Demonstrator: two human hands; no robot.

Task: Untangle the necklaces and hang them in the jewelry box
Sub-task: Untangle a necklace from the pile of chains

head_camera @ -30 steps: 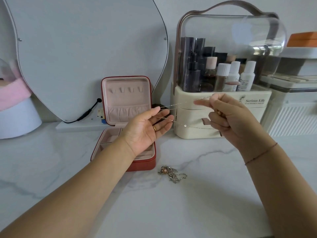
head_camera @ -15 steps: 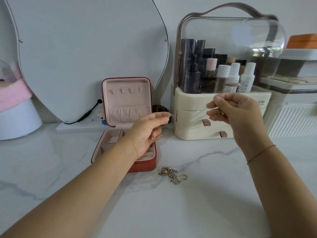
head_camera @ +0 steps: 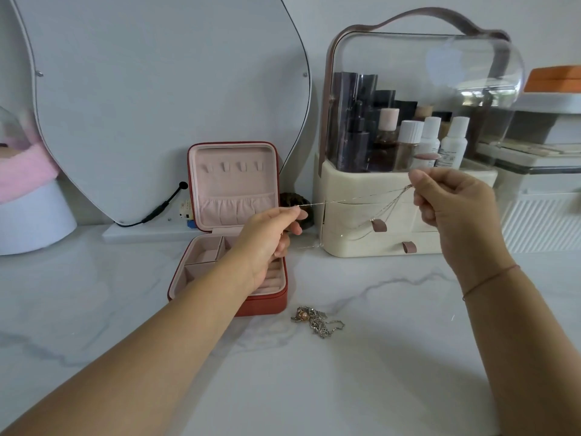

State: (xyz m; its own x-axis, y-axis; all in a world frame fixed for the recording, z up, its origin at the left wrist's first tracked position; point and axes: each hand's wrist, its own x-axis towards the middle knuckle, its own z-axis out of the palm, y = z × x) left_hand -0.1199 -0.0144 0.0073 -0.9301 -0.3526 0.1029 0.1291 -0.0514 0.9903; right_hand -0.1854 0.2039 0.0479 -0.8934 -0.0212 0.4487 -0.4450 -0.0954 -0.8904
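The left hand and right hand each pinch the thin silver chain necklace, holding it stretched in the air by the open red, pink-lined jewelry box, probably to straighten it for hanging, while a tangled heap of silver necklaces waits on the white marble counter.

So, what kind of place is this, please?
Probably a dressing table at home: a mirror stands at the back, a cosmetics organizer holds bottles, and an open jewelry box sits on the marble top.
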